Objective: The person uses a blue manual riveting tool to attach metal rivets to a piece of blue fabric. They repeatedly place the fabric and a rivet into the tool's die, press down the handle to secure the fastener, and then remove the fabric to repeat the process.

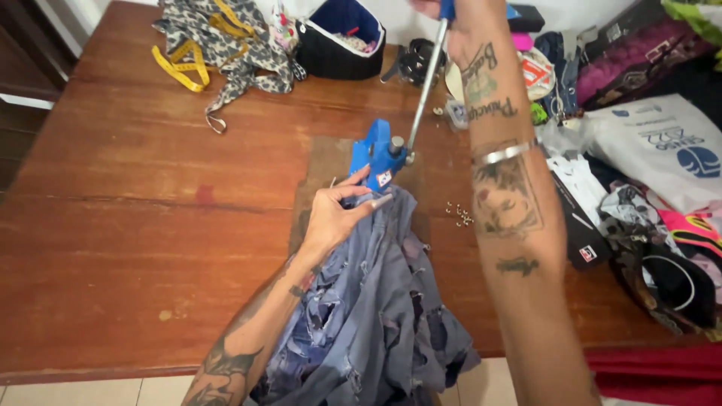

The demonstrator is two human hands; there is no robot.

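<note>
You are pinching the edge of the ripped grey-blue denim garment (376,316) with your left hand (331,218), fingers curled closed on the cloth and feeding it under the head of the blue hand press (380,158), which is standing on a dark mat in the middle of the wooden table (128,225). Your right hand (451,15) is reaching up to the top of the press's long metal lever (427,79); it is cut off by the frame edge, so I cannot tell how firmly it is wrapping the handle. Your left fingertips are sitting very close to the press head, so bringing the lever down could catch them. The loose denim is hanging off the table edge, and its weight could be dragging the cloth out of line. The small metal studs (459,214) lying loose just right of the mat could be knocked away by your forearm. At the back, the dark blue open box (342,37) is holding small odds and ends, too small to identify, beside a yellow measuring tape (180,64).
</note>
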